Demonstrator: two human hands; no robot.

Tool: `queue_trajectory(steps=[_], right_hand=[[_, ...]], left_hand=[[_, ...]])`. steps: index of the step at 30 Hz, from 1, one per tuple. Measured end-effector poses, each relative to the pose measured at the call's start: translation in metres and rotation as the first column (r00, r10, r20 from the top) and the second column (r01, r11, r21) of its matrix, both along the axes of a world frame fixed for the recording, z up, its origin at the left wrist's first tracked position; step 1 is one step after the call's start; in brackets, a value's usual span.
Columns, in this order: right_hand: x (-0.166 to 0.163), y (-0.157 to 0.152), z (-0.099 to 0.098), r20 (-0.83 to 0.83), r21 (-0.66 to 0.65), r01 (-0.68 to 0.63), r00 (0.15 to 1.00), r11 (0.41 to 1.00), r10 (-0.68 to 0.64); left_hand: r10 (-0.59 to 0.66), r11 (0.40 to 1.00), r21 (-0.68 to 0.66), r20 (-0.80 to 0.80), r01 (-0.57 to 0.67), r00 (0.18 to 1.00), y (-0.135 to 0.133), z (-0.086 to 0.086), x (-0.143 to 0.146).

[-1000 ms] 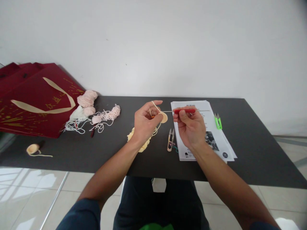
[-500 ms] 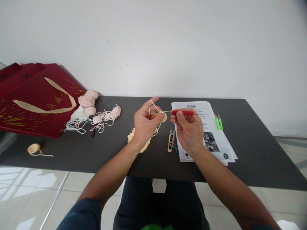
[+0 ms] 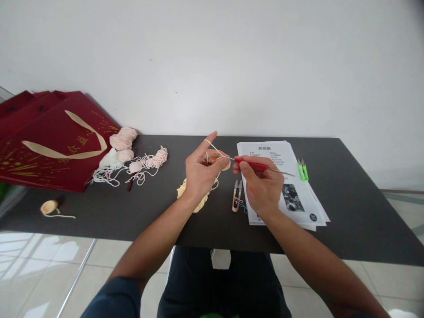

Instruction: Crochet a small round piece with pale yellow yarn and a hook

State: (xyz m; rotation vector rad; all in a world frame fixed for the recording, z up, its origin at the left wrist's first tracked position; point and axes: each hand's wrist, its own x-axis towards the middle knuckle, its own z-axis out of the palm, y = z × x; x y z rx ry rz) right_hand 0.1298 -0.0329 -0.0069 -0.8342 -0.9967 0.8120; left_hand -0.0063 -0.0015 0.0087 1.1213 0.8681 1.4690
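My left hand [image 3: 202, 170] pinches a small cream crochet piece [image 3: 226, 165] between thumb and fingers. Yarn [image 3: 212, 145] runs over its raised index finger, and a bit of orange shows between the fingers. My right hand [image 3: 263, 182] grips the red handle of a crochet hook [image 3: 252, 164]. The hook's thin metal shaft reaches left to the yarn at the crochet piece, and its other thin end sticks out to the right. Under my left wrist lies a pale yellow yarn ball [image 3: 201, 204], partly hidden by the forearm.
Printed sheets [image 3: 303, 212] lie under my right hand, with thread snips [image 3: 236, 196] beside them and green snips [image 3: 302, 170] on their right edge. At left are red gift bags [image 3: 49, 145], pink yarn [image 3: 123, 138] and a small cream crochet cup [image 3: 49, 206].
My right hand has tilted the crochet hook, so its tip points up-left and its back end slopes down to the right. The crochet piece is now more covered by my left thumb.
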Motion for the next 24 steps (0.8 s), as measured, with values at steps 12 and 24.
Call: queue_trajectory(steps=[12,24], right_hand=[[0.003,-0.007,-0.01,0.344,0.297,0.002,0.933,0.955,-0.109],[0.016,0.019,0.004,-0.178,0.005,-0.227,0.958,0.974,0.224]], left_hand=[[-0.061,0.972,-0.199,0.296,0.124,0.953,-0.001,0.001,0.001],[-0.073,0.982,-0.159,0.176,0.102,0.982,0.0,0.004,0.0]])
